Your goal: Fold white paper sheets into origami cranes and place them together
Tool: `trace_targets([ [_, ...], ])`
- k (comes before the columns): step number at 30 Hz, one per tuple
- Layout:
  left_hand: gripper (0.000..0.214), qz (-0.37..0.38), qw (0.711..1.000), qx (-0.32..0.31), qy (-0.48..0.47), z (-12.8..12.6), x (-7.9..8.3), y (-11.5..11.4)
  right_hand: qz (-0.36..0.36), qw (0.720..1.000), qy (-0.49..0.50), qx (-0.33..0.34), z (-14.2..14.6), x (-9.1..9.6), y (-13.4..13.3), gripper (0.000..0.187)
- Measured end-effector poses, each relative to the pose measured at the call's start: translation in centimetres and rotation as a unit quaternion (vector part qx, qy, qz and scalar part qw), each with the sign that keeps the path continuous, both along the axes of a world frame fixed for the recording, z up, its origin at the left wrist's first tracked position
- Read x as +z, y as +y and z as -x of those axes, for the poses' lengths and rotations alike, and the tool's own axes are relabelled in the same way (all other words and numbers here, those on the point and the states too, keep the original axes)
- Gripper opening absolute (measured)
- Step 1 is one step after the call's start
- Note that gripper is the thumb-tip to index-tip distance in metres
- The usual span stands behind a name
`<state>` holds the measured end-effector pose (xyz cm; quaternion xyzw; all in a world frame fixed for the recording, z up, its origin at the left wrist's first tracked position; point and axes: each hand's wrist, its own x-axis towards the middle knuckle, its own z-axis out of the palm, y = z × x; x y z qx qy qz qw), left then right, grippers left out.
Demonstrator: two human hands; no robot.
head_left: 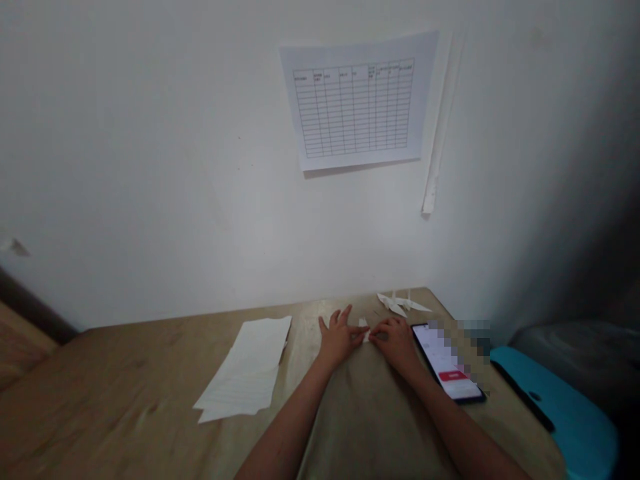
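Note:
A small folded piece of white paper (pixel 363 323) is on the brown-covered table (pixel 370 413), between my two hands. The thumb and index finger of my left hand (pixel 337 340) pinch its left side, while that hand's other fingers spread away. From the other side, my right hand (pixel 395 340) grips the same paper with its fingertips, the fingers curled. Exactly how the paper is folded is too small to make out.
Left of my hands lies a stack of white paper sheets (pixel 250 367). Torn paper scraps (pixel 400 303) are near the wall. A lit phone (pixel 445 360) rests beside my right forearm. A turquoise stool or chair (pixel 560 407) stands off the table's right edge. A printed table sheet (pixel 357 107) hangs on the wall.

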<state>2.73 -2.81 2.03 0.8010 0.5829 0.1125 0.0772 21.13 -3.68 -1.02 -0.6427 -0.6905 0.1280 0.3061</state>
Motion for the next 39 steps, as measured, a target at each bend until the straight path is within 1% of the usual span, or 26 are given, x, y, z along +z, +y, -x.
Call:
trace_targets([
  [7, 0.037, 0.040, 0.999, 0.003, 0.005, 0.2, -0.1, 0.5, 0.009, 1.000, 0.003, 0.003, -0.1, 0.0, 0.0, 0.010],
  [13, 0.041, 0.042, 0.999, 0.008, -0.013, 0.1, 0.0, 0.7, 0.007, 1.000, 0.000, 0.002, -0.1, 0.1, 0.0, 0.012],
  [19, 0.047, 0.051, 0.999, 0.008, -0.006, 0.2, 0.2, 0.9, 0.013, 1.000, -0.007, 0.008, -0.1, 0.4, -0.1, 0.012],
  [26, 0.062, 0.060, 0.998, 0.028, 0.012, 0.2, 0.1, 1.7, 0.010, 1.000, -0.011, 0.004, -0.1, 0.5, -0.2, 0.010],
  [30, 0.062, 0.040, 0.999, 0.016, 0.011, 0.4, -0.3, 1.8, 0.011, 1.000, -0.010, 0.006, -0.1, 0.4, -0.1, 0.010],
  [35, 0.061, -0.004, 1.000, -0.010, 0.005, 0.8, -1.0, 1.5, 0.012, 1.000, -0.008, 0.004, -0.1, 0.4, -0.1, 0.010],
  [38, 0.063, -0.029, 0.999, -0.013, -0.018, 1.0, -0.9, 1.2, 0.013, 1.000, -0.004, 0.009, -0.2, 0.6, -0.2, 0.010],
  [39, 0.061, -0.036, 0.999, -0.017, -0.028, 1.0, -0.8, 1.1, 0.012, 1.000, -0.004, 0.011, -0.2, 0.6, -0.2, 0.011],
])
